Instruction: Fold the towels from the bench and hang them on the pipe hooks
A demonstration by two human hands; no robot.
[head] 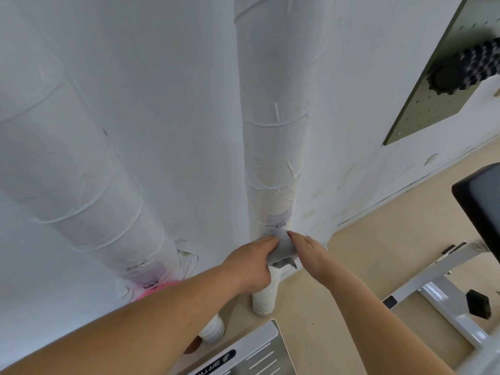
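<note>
A folded grey towel (282, 249) hangs against the right white wrapped pipe (273, 147), just below a small metal hook (281, 225). My left hand (251, 262) grips the towel's left side, fingers curled round it. The fingers of my right hand (308, 253) lie straight against the towel's right side. On the left wrapped pipe (89, 185) a pink towel (159, 289) hangs under another metal hook (150, 283), mostly hidden behind my left forearm.
A white-framed bench (443, 290) with a black pad (481, 207) stands on the beige floor at the right. A green pegboard (433, 85) with a black-and-white roller is on the wall at upper right. A white machine base (243, 353) sits by my feet.
</note>
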